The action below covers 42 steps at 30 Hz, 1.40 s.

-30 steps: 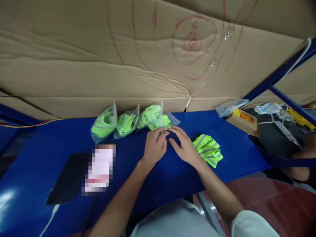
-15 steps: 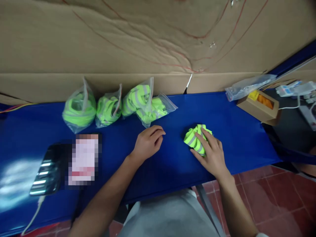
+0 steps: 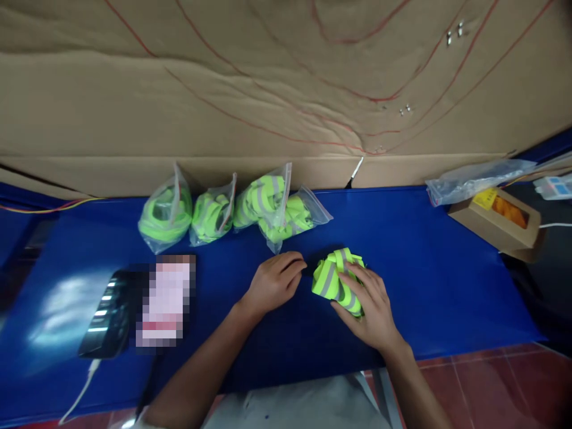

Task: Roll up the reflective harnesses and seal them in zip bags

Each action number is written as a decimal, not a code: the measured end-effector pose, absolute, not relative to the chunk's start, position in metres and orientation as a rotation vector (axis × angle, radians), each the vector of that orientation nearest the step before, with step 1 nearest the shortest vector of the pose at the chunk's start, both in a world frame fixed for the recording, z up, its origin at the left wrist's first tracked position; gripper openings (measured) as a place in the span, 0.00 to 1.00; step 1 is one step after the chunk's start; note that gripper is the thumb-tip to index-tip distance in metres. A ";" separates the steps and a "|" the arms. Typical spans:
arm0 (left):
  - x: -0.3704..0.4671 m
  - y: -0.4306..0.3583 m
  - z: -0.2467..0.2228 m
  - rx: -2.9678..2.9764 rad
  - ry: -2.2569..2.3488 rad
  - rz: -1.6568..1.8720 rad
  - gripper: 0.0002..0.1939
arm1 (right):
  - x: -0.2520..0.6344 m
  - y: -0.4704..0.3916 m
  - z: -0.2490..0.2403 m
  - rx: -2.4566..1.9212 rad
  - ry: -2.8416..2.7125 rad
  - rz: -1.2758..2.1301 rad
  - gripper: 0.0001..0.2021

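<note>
Under your right hand [image 3: 370,310], a loose neon bundle [image 3: 329,277] of grey-striped fabric is lying, bunched and unbagged, on the blue table [image 3: 447,268]. Your fingers are curving over its top and your thumb is lying along its near edge, so this hand appears to be gripping it. Just left of the bundle, with no contact showing, your left hand [image 3: 274,283] is curling its fingers loosely; its palm is hidden, so you are leaving it impossible to tell whether it is holding anything.

The bundle is now sitting closer to your left hand than half a second ago, and both hands are keeping off the rightmost bag [image 3: 292,217], where they were meeting a second ago. That seems to mean your handling is passing from the bagged pieces to this loose one, which is coming between your two hands.

Just beyond your left hand, that rightmost bag is pointing its zip end to the right. Past it and leftward, a second bag [image 3: 264,196], a third bag [image 3: 212,215] and a fourth bag [image 3: 164,220] are standing in a row, all holding neon fabric. Well left of your left hand, a black device [image 3: 105,316] is trailing a white cable [image 3: 80,393]. Far right, beyond your right hand, a brown box [image 3: 476,223] is showing orange contents. Farthest off, a cardboard wall [image 3: 223,119] is rising behind everything.
</note>
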<state>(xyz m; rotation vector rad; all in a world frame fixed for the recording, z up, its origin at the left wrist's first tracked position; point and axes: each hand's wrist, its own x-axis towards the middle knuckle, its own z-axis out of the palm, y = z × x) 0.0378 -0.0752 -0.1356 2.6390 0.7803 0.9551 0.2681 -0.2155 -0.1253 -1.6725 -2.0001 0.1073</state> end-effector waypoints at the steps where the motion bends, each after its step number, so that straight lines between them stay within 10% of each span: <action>1: 0.039 -0.076 -0.136 2.624 0.788 0.950 0.10 | 0.270 -0.216 -0.127 -1.659 -1.962 0.110 0.29; 17: 0.040 -0.078 -0.130 2.363 0.906 0.853 0.10 | 0.266 -0.228 -0.130 -1.895 -1.901 -0.052 0.38; 42: 0.047 -0.084 -0.129 2.168 0.878 0.874 0.10 | 0.259 -0.226 -0.125 -1.876 -1.879 -0.138 0.25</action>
